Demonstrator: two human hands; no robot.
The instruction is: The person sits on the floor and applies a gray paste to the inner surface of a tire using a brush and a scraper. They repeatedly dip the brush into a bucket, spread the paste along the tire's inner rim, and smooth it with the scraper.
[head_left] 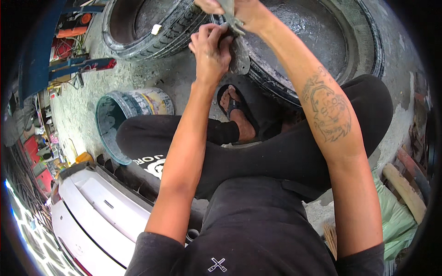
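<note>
Near the top edge, my left hand (pixel 212 54) is closed with its fingers bent. It grips a flat grey plate (pixel 240 59), smeared and rounded at its lower end. Just above and to the right, my right hand (pixel 247 14) is closed around a thin grey blade-like piece (pixel 228 10), partly cut off by the frame's edge. Ragged grey material sits where the two pieces meet, so I cannot tell exactly how they touch. Both hands are over the edge of a large tyre (pixel 375 50) lying flat, with a grey, wet-looking surface inside it.
Another grey-smeared tyre (pixel 161 48) lies at the upper left, a small whitish lump on it. A smeared bucket (pixel 131 103) is tipped beside my left knee. A white car panel (pixel 99 202) lies at lower left, a green plastic sack (pixel 391 216) at right. My sandalled foot (pixel 232 101) is below the hands.
</note>
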